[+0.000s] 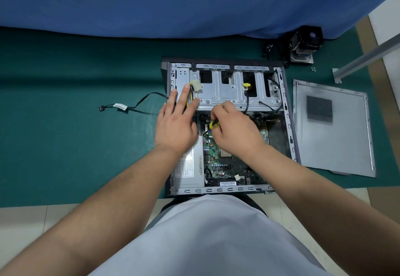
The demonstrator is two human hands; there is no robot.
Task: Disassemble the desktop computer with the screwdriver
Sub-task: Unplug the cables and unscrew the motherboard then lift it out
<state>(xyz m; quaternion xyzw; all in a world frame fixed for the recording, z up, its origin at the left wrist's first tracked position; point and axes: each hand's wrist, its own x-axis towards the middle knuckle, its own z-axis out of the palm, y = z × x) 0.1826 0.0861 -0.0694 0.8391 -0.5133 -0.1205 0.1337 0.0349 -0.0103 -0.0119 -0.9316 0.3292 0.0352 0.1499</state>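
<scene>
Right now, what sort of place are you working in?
Probably a makeshift repair spot on a floor, not a proper bench. The opened computer case lies on a green mat over pale floor tiles, with its removed side panel and a loose CPU cooler set aside on the mat.

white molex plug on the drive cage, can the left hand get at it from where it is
Probably yes: the left hand rests open on the drive cage, its fingers beside the white plug, with nothing between them.
</scene>
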